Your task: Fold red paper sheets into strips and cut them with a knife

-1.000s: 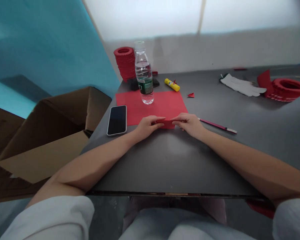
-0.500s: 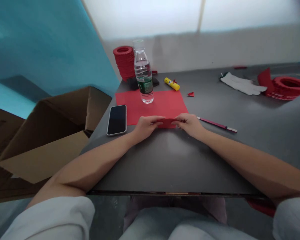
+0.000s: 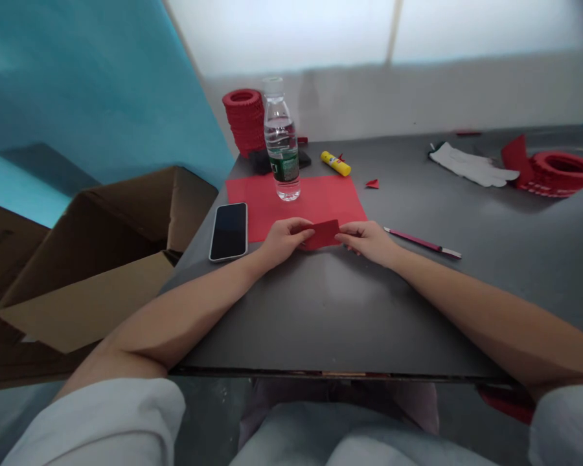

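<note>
A small piece of red paper is held up between my two hands, just over the near edge of a large red sheet. My left hand pinches its left side, thumb in front. At its lower right edge, my right hand has thumb and fingertips closed on the paper. A clear water bottle stands upright on the red sheet behind my left hand. Right of my right hand lies a thin dark-pink tool with a metal tip.
A phone lies at the left, beside an open cardboard box. Toward the wall are a stack of red paper rings, a yellow glue stick and a red scrap. A white glove and more red rings lie at the right.
The small red paper has turned from nearly edge-on to show its broad face, tilted up at the right. My right hand's grip has shifted to its lower right edge.
</note>
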The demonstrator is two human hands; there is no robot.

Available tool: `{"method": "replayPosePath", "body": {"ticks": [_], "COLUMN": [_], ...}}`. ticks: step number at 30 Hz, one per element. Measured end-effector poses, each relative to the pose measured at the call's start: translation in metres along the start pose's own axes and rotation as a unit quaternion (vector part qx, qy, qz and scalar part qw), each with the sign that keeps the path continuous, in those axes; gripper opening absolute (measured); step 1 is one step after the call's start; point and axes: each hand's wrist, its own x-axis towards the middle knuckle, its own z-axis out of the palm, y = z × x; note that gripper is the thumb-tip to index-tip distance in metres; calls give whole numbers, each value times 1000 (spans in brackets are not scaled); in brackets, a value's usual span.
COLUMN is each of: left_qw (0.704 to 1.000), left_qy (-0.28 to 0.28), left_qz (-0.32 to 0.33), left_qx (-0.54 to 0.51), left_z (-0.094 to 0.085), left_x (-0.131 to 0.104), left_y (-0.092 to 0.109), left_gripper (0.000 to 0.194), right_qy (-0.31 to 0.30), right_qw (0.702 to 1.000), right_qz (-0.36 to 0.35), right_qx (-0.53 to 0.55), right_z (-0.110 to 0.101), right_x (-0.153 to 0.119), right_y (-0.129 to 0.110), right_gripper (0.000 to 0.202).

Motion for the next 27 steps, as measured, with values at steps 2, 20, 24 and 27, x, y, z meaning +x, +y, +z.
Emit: {"method": "replayPosePath", "body": {"ticks": [2, 20, 24, 27], "left_qw": [1000, 992, 974, 967], "left_qy": [-3, -3, 3, -1], "left_qz": [-8, 78, 132, 153], "left_qx": [-10, 103, 185, 206], "left_z": [0, 2, 2, 2], "left_x": [1, -6, -10, -11], "left_y": [0, 3, 6, 5], "left_gripper": [29, 25, 22, 23], "right_qy": [2, 82, 91, 70], "right_qw": [1000, 995, 994, 997], "right_qz": [1, -31, -32, -22], "right_qx": [7, -43, -52, -17], "right_z": [0, 3, 4, 4], "right_x": [0, 0, -3, -4], "right_y": [-1, 5, 5, 4], "right_gripper": [23, 30, 30, 32]}}
